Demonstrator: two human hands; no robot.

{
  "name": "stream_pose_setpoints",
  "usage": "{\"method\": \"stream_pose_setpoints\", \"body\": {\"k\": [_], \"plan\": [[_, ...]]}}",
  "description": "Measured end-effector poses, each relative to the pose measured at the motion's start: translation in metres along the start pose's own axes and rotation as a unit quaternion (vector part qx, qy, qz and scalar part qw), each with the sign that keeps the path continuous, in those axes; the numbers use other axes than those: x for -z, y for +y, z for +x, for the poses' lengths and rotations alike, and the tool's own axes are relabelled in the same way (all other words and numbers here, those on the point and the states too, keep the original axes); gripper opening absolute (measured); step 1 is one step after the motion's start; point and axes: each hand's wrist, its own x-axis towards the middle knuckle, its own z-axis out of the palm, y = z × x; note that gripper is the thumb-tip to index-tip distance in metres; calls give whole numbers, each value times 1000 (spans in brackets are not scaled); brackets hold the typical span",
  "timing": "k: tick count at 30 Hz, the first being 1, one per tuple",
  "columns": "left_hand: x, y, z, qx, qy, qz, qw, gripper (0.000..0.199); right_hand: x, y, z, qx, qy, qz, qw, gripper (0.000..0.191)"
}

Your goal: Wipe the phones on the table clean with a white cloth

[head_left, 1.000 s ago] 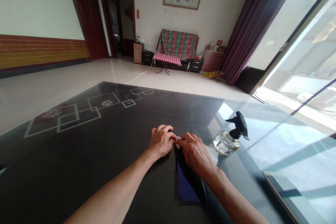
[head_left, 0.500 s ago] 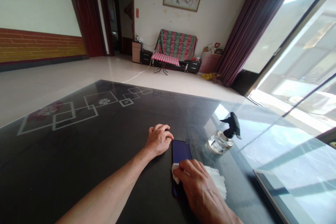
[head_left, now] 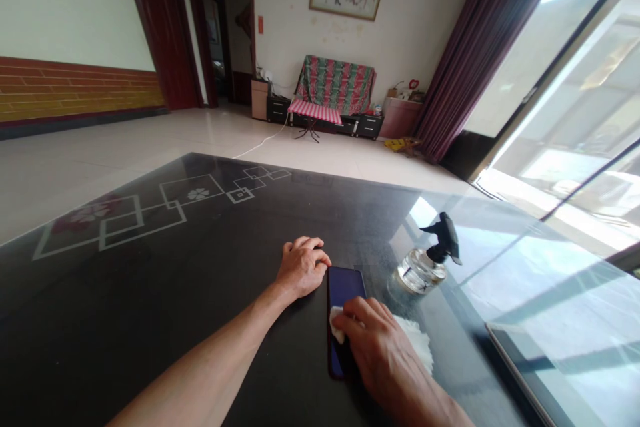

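Observation:
A dark phone [head_left: 347,285] with a bluish screen lies flat on the black glossy tabletop [head_left: 165,300]. My left hand [head_left: 303,267] rests on the table with bent fingers, its fingertips against the phone's far left corner. Over the phone's lower half is my right hand [head_left: 376,340], closed on a white tissue [head_left: 337,324] that it presses to the screen. More of the tissue spreads out from under the hand on its right side. A clear spray bottle [head_left: 419,272] with a black trigger head stands to the right, apart from both hands.
At the right edge of the table lies a flat, dark device with a light rim [head_left: 520,373]. Pale squares and flowers [head_left: 199,194] decorate the far left tabletop. Beyond are a striped folding table [head_left: 315,111], a cloth-covered object [head_left: 336,83] and a purple curtain [head_left: 493,47].
My right hand and the tissue have shifted slightly up and to the right over the phone, showing more of its lower end. My left hand stays at the corner.

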Motion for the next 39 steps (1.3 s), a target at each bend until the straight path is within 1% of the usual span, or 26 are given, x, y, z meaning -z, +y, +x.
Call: {"method": "stream_pose_setpoints", "body": {"k": [6,11,22,28,34,39], "plan": [[-2,-1,0,1,-2,3,1000,22,-5,24,42,-11,31,-48,998,26],[-3,-2,0,1,-5,6,1000,20,-3,37,58,-39,37,-86,995,28],[1,0,-1,2,-12,2,1000,20,3,50,49,-84,56,-95,990,27],[2,1,-1,0,-20,8,1000,19,1,51,38,-92,73,-75,990,27],[2,0,-1,1,-21,14,1000,20,2,49,28,-94,64,-63,992,29],[1,-1,-2,4,-22,12,1000,20,2,50,26,-92,67,-55,992,29]]}}
